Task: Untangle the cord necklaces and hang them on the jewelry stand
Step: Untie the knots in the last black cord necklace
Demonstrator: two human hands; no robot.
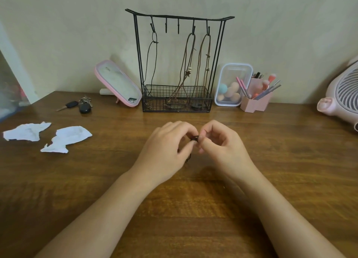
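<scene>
Front approach to the jewelry stand [179, 64] open; both flanks crowded.

Bare wood of the table [174, 118] runs from the left hand [168, 141] and right hand [222, 141], which meet mid-table pinching a dark cord [194, 138], up to the stand's wire basket [155, 91]. Second hook [166, 27] and third hook [178, 28] bare; black necklace [154, 42] hangs just left of them, two brown necklaces [190, 70] just right. Pink mirror [118, 83] just beside the stand's left; clear box [232, 73] and brush holder [255, 101] near its right. Keys [81, 104] and paper scraps [65, 138] lie far left, fan [342, 93] at the right edge.
</scene>
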